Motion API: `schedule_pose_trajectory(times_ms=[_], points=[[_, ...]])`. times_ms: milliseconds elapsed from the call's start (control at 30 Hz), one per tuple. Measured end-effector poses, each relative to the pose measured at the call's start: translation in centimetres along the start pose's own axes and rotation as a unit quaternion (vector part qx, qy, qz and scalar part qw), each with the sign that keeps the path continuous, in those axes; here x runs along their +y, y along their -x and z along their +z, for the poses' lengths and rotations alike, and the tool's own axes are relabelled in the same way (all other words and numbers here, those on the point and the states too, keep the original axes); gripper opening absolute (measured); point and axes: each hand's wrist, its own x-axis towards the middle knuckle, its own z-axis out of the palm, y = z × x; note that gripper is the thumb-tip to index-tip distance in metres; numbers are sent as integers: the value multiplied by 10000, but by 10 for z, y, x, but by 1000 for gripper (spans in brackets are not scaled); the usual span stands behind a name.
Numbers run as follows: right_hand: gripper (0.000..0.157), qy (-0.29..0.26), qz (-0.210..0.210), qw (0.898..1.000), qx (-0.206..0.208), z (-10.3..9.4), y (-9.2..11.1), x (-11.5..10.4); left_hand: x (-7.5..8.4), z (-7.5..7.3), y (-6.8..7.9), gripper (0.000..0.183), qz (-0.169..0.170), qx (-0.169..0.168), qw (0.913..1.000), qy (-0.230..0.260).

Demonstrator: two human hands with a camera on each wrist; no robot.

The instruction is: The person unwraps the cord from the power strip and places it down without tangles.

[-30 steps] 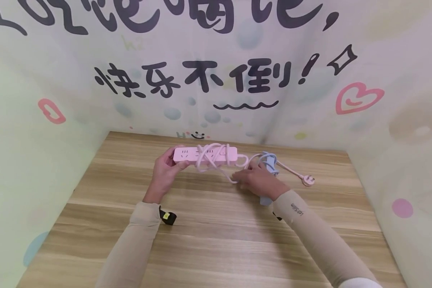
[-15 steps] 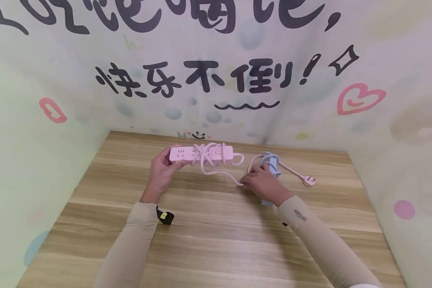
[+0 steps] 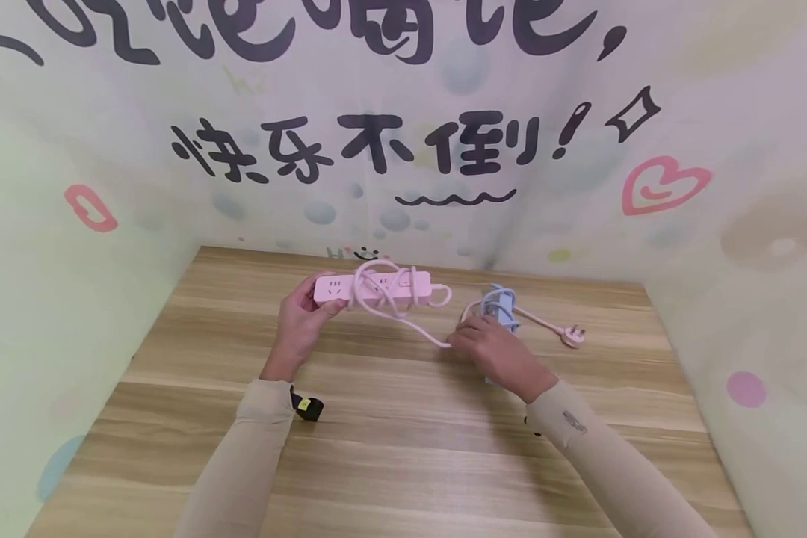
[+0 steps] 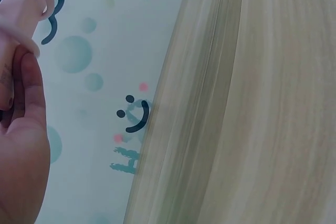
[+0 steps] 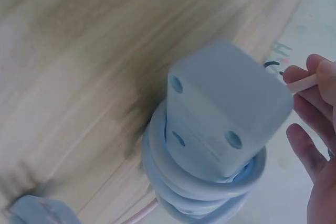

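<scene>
My left hand grips the left end of a pink power strip, thumb in front, holding it over the back of the table. Its pink cord is looped loosely round the strip's middle and right part. From there the cord runs down to my right hand, whose fingers pinch it. The right wrist view shows the pinched cord between thumb and fingers. Beside that hand is a blue power strip, wrapped in its own blue cord and partly hidden by the hand.
The pink cord's plug lies on the wooden table right of the blue strip, prongs up. A white fabric backdrop with black lettering stands along the table's back edge. A black strap hangs at the left wrist.
The pink strip has moved slightly left. My right hand has drawn its stretch of cord slightly right and down, away from the strip, and the loops on the strip have shifted.
</scene>
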Motion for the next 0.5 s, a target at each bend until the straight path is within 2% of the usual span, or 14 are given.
schedule_pose_trajectory(times_ms=[100, 233, 367, 500], points=[[23, -95, -3, 9999, 143, -6, 5, -4, -2, -1, 0, 52, -3, 20, 10000, -16], [24, -322, -10, 9980, 543, -12, 11, -5, -5, -2, -1, 50, 131, -46, 9999, 27], [28, -496, -25, 9943, 946, -18, 16, -2, -7, -1, -2, 49, 263, -101, 9995, 118], [32, -827, 100, 9887, 1249, -22, 21, 1, -7, 2, -2, 51, 235, -141, 9996, 119]])
